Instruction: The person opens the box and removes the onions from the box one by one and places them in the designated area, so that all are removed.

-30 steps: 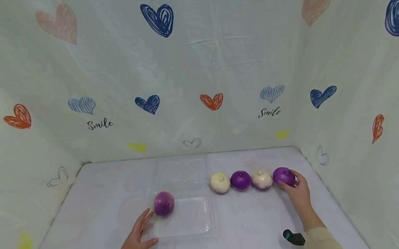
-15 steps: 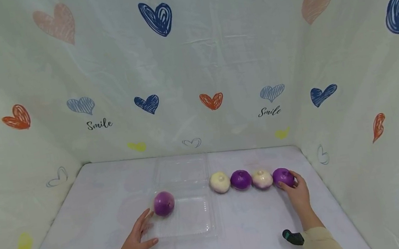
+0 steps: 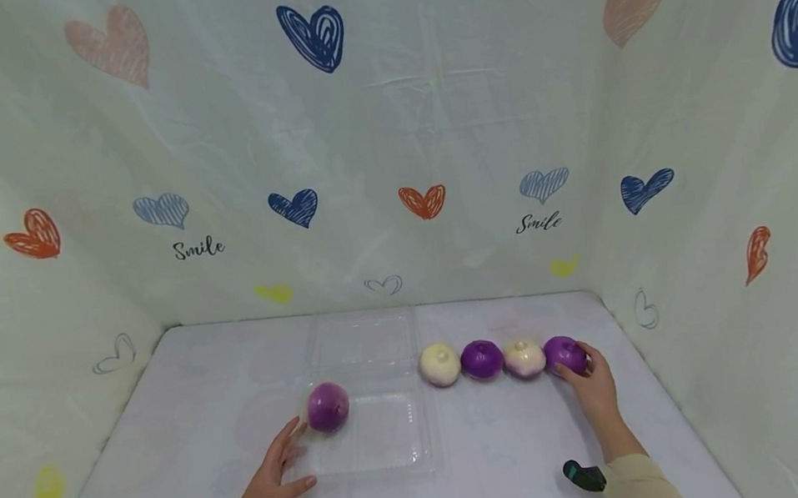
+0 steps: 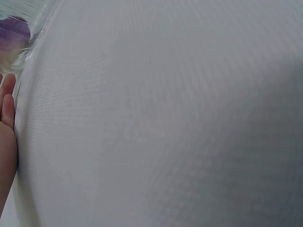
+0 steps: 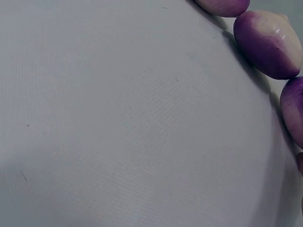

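Note:
At the right end of a row of onions, my right hand (image 3: 595,385) holds a purple onion (image 3: 564,355) between thumb and fingers. This onion sits against a whitish onion (image 3: 524,359). Further left in the row come another purple onion (image 3: 482,360) and a white onion (image 3: 439,365). My left hand (image 3: 277,473) lies at the left edge of a clear plastic container (image 3: 386,440), fingers extended and thumb spread. Inside the container's left part rests a purple onion (image 3: 327,407), just beyond those fingertips. The left wrist view catches only part of the left hand (image 4: 6,118).
The container's clear lid (image 3: 362,345) lies folded back behind its base. A dark strapped device (image 3: 584,476) sticks out beside the right wrist. Heart-patterned curtains (image 3: 473,121) enclose the white table (image 3: 201,410) at the back and both sides.
My right hand and the purple onion it holds have shifted very slightly left, towards the whitish onion. The left hand and the container have stayed where they were.

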A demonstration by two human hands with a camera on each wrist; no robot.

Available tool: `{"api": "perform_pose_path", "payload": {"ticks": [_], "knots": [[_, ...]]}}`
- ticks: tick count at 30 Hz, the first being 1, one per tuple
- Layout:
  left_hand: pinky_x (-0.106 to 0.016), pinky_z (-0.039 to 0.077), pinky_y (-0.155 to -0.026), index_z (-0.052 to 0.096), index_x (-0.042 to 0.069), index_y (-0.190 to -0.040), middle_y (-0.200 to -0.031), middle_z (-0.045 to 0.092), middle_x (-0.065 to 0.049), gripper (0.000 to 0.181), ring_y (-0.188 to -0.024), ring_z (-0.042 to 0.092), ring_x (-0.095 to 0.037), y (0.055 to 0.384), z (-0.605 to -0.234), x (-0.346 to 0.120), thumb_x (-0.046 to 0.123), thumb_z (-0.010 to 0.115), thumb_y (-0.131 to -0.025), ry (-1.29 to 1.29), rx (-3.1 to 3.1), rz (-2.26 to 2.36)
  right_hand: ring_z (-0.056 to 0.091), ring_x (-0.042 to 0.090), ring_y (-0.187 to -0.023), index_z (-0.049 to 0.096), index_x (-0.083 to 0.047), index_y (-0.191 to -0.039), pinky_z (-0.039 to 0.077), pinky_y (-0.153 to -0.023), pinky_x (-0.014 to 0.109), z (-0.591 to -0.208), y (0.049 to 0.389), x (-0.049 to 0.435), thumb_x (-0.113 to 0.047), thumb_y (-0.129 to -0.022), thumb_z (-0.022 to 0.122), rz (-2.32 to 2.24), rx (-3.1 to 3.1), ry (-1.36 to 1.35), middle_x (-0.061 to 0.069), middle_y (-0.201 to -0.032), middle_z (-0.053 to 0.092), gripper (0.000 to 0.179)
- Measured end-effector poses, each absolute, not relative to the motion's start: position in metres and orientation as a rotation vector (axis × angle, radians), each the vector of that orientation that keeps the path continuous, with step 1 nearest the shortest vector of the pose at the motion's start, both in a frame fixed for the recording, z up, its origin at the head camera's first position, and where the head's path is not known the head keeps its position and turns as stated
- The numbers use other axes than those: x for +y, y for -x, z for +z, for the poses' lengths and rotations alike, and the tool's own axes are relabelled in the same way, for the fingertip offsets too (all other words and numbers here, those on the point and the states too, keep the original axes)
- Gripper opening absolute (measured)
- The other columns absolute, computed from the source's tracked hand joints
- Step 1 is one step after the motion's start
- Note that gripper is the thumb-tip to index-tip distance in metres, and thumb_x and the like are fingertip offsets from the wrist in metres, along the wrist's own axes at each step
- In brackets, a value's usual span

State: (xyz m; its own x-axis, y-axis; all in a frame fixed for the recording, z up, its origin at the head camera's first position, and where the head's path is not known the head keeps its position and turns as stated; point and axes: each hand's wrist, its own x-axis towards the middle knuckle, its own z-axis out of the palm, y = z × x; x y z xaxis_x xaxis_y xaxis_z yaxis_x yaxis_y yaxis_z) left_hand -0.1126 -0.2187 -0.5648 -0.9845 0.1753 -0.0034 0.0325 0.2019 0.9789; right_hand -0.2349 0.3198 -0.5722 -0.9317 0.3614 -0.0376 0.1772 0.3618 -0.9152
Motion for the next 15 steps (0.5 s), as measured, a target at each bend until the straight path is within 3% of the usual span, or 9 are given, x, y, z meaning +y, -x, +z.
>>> {"api": "perform_pose_path", "payload": {"ticks": [10, 15], "knots": [[-0.012, 0.031, -0.095, 0.019, 0.0, -0.152, -0.15, 0.028, -0.032, 0.089, -0.125, 0.046, -0.022, 0.1122, -0.568, -0.2202, 0.0, 0.073, -0.082, -0.304, 2.359, 1.929, 0.023, 0.048, -0.138, 0.029, 0.003, -0.149, 0.026, -0.11, 0.054, -0.5709, 0.2332, 0.3202, -0.01, -0.088, 0.071, 1.617, -2.447, 0.425, 0.032, -0.153, 0.019, 0.075], [-0.013, 0.032, -0.096, 0.019, -0.001, -0.152, -0.15, 0.029, -0.031, 0.089, -0.126, 0.044, -0.033, 0.1122, -0.5667, -0.2201, 0.0, 0.074, -0.082, -0.289, 2.361, 1.923, 0.022, 0.048, -0.139, 0.03, 0.004, -0.147, 0.027, -0.11, 0.053, -0.568, 0.2322, 0.3192, -0.009, -0.087, 0.072, 1.604, -2.441, 0.41, 0.031, -0.153, 0.02, 0.074]]}}
